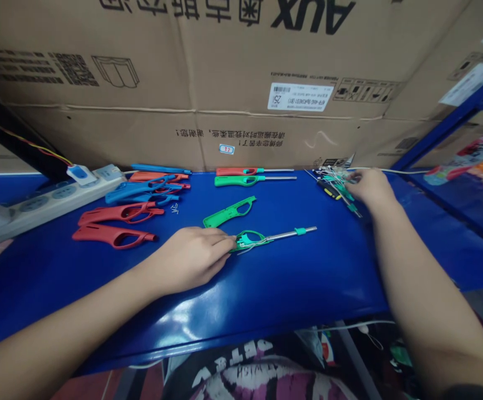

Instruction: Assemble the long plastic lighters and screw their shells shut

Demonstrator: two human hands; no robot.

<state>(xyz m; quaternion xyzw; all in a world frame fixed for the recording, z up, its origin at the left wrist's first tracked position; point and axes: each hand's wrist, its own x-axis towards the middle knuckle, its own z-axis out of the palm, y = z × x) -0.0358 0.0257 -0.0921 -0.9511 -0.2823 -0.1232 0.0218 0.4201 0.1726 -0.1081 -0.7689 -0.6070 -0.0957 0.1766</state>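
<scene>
My left hand is closed on the handle end of an opened green lighter, whose metal tube points right with a teal piece near its tip. Just behind it lies a separate green shell half. At the back right, my right hand touches a pile of teal parts and thin wires; its fingertips are partly hidden among them. A black and yellow screwdriver lies against that pile.
Red shells and blue shells lie at the left, beside a white power strip. Two assembled lighters rest at the back centre, before a large cardboard box. Small screws lie near the shells.
</scene>
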